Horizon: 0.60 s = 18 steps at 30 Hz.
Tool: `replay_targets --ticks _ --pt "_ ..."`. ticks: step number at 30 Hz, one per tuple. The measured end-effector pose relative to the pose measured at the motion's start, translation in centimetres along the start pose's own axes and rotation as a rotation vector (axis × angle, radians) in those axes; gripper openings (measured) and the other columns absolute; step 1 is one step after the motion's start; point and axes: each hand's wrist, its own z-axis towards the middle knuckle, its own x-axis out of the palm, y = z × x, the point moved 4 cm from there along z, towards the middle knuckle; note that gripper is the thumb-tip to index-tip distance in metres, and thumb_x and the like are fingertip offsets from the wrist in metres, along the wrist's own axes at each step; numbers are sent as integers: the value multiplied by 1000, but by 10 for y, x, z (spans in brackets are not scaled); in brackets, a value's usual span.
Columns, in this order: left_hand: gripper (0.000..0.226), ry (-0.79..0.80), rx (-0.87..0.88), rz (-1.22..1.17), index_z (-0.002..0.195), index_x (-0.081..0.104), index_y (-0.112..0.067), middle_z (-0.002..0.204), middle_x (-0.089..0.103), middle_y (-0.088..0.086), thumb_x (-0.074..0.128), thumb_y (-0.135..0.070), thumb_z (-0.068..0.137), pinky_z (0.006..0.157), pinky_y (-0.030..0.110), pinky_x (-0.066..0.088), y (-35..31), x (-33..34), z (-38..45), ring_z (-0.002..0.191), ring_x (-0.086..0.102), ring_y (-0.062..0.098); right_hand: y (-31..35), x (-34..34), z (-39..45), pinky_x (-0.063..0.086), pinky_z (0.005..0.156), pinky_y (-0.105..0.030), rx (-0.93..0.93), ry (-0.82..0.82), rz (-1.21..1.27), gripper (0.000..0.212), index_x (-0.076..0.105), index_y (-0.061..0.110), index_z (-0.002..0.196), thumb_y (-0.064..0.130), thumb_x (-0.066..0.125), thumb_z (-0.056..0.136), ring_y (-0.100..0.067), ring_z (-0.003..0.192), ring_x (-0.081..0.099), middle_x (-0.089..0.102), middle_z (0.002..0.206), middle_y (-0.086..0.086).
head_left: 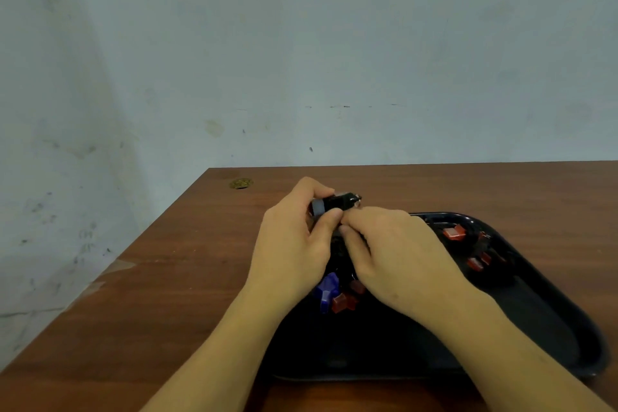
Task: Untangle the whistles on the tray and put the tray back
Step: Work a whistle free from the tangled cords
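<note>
Whistles still knotted, I reckon: blue whistle and red whistle lie bunched on the black tray under my wrists, more red ones strewn toward its far right corner. Above the far rim, my left hand clamps a black whistle; my right hand pinches at its cord, hidden. Tray sits on the counter, not returned yet.

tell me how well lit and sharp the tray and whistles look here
Head view: the black tray is dim, with glare streaks on its far rim; the red whistles and blue whistle are soft and low in detail; the black whistle gripped by both hands is blurred; the wide lens bends the table edge.
</note>
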Motion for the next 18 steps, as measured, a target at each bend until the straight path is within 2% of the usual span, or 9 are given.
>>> replay_targets --ticks 2,4,6,9,11,13,14,16,18 --pt "11 52 44 108 99 61 -25 68 56 -16 65 -16 94 58 19 42 1 0 1 64 53 2 6 -7 -2 50 80 -40 -45 88 -65 23 53 27 94 36 36 105 -19 84 60 58 92 8" --pt "13 141 83 111 100 61 -26 80 62 -13 63 -15 94 67 34 52 2 3 -1 73 58 6 4 -14 -1 50 80 -37 -63 145 -26 22 53 31 89 41 40 103 -14 82 59 57 88 11" --pt "15 258 130 55 100 61 -27 89 65 -9 62 -14 93 73 44 53 2 7 -4 81 62 14 -5 -24 3 50 75 -35 -56 97 38 26 59 32 83 50 46 97 -9 76 58 60 80 13" --pt "11 367 130 -95 101 60 -28 82 61 4 62 -19 96 67 51 50 -3 13 -10 71 56 25 -22 -35 10 50 63 -31 38 0 260 30 64 30 75 55 56 89 -6 64 59 64 68 9" --pt "14 333 75 -260 103 63 -29 79 60 6 62 -17 96 61 46 53 -4 12 -10 65 55 25 -25 -36 12 51 64 -32 67 -25 455 26 66 29 74 47 61 92 -6 62 59 65 67 9" --pt "18 296 21 -399 104 65 -28 76 60 5 64 -13 96 59 36 52 -3 11 -9 61 54 20 -23 -37 11 52 71 -29 46 -57 583 24 69 28 77 37 59 97 -5 70 63 68 73 11" --pt "17 293 2 -460 105 66 -26 75 61 7 65 -13 94 59 35 52 -3 10 -8 60 55 20 -22 -38 12 51 74 -25 48 -79 637 25 71 26 78 33 57 98 -4 73 64 69 76 12" --pt "17 316 -27 -575 107 65 -18 78 65 14 66 -15 90 60 35 52 -4 11 -7 60 56 21 -25 -37 14 45 64 -18 103 -109 764 30 70 16 78 29 56 100 -4 65 58 64 70 11" --pt "19 354 -38 -692 108 64 -12 84 67 18 65 -13 89 62 32 51 -9 11 -8 63 57 20 -31 -31 15 31 50 -19 231 -55 966 35 65 7 76 30 56 100 -11 56 43 53 64 1"
